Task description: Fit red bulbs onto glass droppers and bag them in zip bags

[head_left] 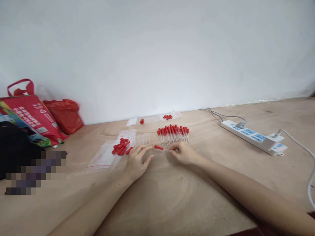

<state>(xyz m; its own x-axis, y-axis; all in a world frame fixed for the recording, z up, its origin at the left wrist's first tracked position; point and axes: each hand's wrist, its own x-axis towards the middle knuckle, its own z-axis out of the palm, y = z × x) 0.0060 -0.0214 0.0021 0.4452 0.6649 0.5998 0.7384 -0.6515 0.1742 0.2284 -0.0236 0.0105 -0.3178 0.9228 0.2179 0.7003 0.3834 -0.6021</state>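
My right hand (182, 152) pinches the clear tube end of a dropper with a red rubber bulb (158, 147), its bulb pointing left. Fingers spread, my left hand (139, 160) is beside a pile of loose red rubber bulbs (120, 147) lying on clear zip bags (102, 155). Just beyond my left fingers lie several clear glass tubes (142, 139) without bulbs. A row of droppers with red bulbs (173, 131) rests side by side on the table, behind my right hand.
Farther back, another bag holds clear tubes (151, 120), with small red bulbs (167, 116) on a bag beside it. A white power strip (251, 136) with plugs and cables lies right. A red printed bag (36, 114) and red plastic bag (65, 116) stand left on the wooden table (157, 196).
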